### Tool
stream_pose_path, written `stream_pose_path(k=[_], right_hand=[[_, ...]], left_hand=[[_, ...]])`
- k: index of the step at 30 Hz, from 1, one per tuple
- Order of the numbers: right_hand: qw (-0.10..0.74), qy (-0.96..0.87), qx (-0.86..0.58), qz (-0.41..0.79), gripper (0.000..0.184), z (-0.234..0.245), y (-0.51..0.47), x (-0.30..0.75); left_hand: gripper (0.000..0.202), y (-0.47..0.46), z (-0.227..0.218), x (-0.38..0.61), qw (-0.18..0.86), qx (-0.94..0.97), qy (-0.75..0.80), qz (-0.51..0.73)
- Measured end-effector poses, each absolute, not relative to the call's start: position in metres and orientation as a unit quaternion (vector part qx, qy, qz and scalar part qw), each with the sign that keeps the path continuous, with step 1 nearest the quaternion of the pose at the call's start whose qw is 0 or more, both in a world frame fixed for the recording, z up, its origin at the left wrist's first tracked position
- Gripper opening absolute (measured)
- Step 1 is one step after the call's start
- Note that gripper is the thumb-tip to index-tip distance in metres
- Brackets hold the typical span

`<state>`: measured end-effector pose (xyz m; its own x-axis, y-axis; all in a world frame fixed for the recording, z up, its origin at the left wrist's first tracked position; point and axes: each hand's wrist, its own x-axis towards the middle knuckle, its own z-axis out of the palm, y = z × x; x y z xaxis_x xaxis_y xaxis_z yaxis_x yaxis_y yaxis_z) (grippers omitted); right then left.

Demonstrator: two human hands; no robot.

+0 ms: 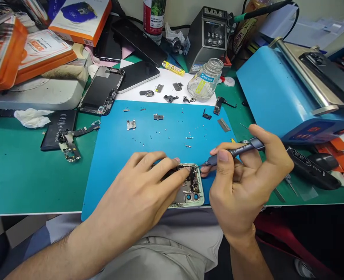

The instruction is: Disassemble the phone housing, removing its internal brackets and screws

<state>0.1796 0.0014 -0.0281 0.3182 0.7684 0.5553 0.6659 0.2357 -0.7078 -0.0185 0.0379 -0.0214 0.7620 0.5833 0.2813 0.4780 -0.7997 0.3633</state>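
An opened phone frame (193,194) with two camera holes lies at the near edge of the blue mat (116,140). My left hand (142,186) rests on the frame, fingers stretched flat over its inside, holding it down. My right hand (244,175) pinches a dark screwdriver (238,149) between thumb and fingers. The thin tip points left into the frame's upper right corner. Much of the frame is hidden under my left hand.
Several tiny screws and metal brackets (158,116) lie scattered on the mat and white sheet. A glass bottle (205,79), a phone screen (102,91), a battery (58,128), a logic board (69,146), a blue machine (288,93) and orange boxes (40,50) surround the mat.
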Motion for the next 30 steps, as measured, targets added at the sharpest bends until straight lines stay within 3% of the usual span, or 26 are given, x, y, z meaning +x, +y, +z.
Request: stream_pose_path(k=[11, 16, 21, 30], right_hand=[[0.512, -0.656, -0.554, -0.008, 0.068, -0.037, 0.005, 0.191], [0.483, -0.681, -0.543, -0.091, 0.077, -0.035, 0.006, 0.192], [0.489, -0.700, -0.514, -0.080, 0.059, -0.034, 0.009, 0.196], [0.540, -0.657, -0.523, -0.058, 0.058, -0.036, 0.007, 0.191]], left_hand=[[0.031, 0.037, -0.022, -0.017, 0.125, 0.925, 0.291, 0.210], [0.030, 0.039, -0.022, -0.015, 0.128, 0.923, 0.295, 0.210], [0.029, 0.037, -0.019, -0.016, 0.142, 0.920, 0.302, 0.208], [0.019, 0.031, -0.002, 0.003, 0.217, 0.873, 0.369, 0.234]])
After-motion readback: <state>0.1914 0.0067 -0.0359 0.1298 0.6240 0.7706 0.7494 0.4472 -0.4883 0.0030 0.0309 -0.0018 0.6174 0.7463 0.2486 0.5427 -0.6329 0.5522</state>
